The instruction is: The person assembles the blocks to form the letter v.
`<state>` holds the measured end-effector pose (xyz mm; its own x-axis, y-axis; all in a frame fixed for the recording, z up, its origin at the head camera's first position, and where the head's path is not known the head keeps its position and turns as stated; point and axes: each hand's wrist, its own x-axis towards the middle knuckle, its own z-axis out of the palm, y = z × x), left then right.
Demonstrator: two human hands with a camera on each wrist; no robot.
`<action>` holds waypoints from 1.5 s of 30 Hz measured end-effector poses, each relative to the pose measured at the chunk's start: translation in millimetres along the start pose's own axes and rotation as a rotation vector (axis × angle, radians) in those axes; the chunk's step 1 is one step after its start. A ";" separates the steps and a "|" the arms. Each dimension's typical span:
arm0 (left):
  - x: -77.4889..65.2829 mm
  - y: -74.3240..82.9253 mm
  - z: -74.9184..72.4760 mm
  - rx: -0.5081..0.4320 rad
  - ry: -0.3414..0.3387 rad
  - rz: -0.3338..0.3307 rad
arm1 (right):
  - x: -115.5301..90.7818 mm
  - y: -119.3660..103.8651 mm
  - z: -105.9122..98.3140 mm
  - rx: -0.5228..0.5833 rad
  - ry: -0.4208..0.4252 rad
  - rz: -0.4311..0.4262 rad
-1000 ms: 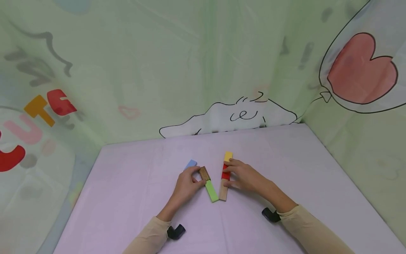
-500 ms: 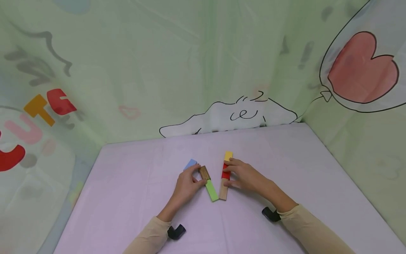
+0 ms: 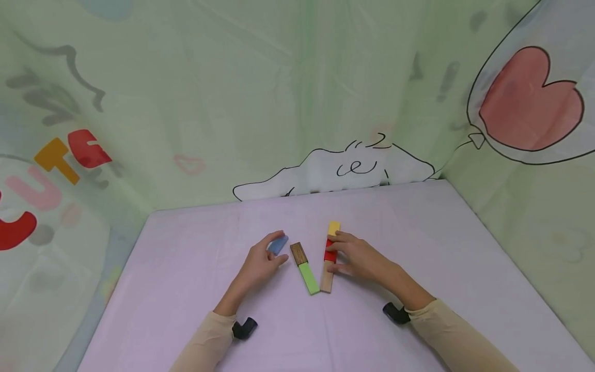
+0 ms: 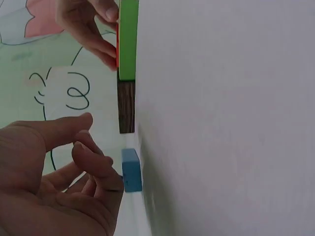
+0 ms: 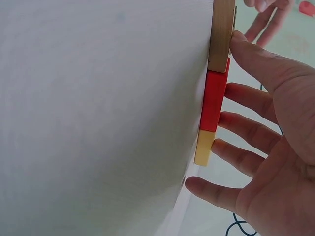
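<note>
On the table a dark brown wooden block (image 3: 299, 253) and a green block (image 3: 309, 279) lie end to end in a slanted row. A blue block (image 3: 278, 245) lies just left of the brown one. My left hand (image 3: 261, 263) is at the blue block, index finger along its far side, the thumb apart from it. A second row holds a yellow block (image 3: 334, 228), a red block (image 3: 330, 250) and a plain wooden block (image 3: 327, 277). With spread fingertips my right hand (image 3: 358, 256) touches this row's side. The rows' near ends meet in a V.
A pale cloth covers the table (image 3: 195, 289). Printed curtains (image 3: 223, 103) stand close behind and at both sides. Black wrist devices (image 3: 396, 313) sit at both sleeves (image 3: 455, 330).
My left hand has left the brown block and moved left to the blue block. The right hand stays on its row, and the blocks lie nearly as before.
</note>
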<state>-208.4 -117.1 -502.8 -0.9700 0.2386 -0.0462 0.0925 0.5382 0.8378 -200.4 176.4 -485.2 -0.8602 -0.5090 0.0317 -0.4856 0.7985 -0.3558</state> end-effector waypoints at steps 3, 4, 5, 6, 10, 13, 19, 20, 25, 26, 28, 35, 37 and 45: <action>2.4 -5.2 -7.6 -0.001 -0.014 -0.025 | -0.5 -0.1 0.7 0.006 -0.002 -0.003; 3.1 -7.1 -9.9 -0.005 -0.017 -0.026 | -0.6 -0.2 0.9 0.004 -0.004 -0.003; 3.9 -9.3 -12.2 -0.008 -0.019 -0.026 | -0.6 0.0 1.1 0.005 -0.007 -0.001; 4.7 -11.0 -14.7 -0.008 -0.027 -0.026 | -0.8 0.0 1.2 0.006 -0.010 0.001; 9.2 -18.7 -24.9 -0.011 -0.082 -0.015 | -1.2 0.0 0.7 0.002 -0.006 -0.004; 13.6 -25.5 -32.6 -0.022 -0.153 0.001 | -0.8 -0.6 -0.4 0.005 -0.004 -0.004; 24.6 -40.0 -46.7 -0.042 -0.302 0.044 | -0.2 -0.7 -1.7 -0.002 -0.006 0.000; 26.5 -41.0 -49.4 -0.035 -0.320 0.049 | -0.1 -0.6 -1.4 -0.003 -0.005 0.000; 34.4 -40.7 -59.6 -0.011 -0.392 0.083 | 1.0 -1.0 -0.2 0.001 -0.002 0.002; 35.4 -39.7 -60.5 -0.012 -0.408 0.088 | 1.2 -0.7 0.2 0.000 -0.001 0.002; 37.3 -37.9 -61.9 -0.016 -0.438 0.091 | 1.2 -0.3 0.8 -0.002 -0.002 0.004; 43.5 -34.8 -64.1 0.011 -0.490 0.091 | 0.4 1.6 1.5 -0.011 -0.002 0.002; 45.4 -33.0 -64.7 0.037 -0.513 0.105 | 0.2 1.9 1.5 -0.012 -0.003 0.002; 55.2 -33.6 -65.3 0.081 -0.577 0.109 | -0.2 1.9 1.4 -0.009 -0.007 0.010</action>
<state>-279.7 -174.7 -498.0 -0.6772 0.6846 -0.2698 0.2231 0.5404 0.8113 -201.0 177.6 -487.2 -0.8640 -0.5031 0.0220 -0.4784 0.8064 -0.3477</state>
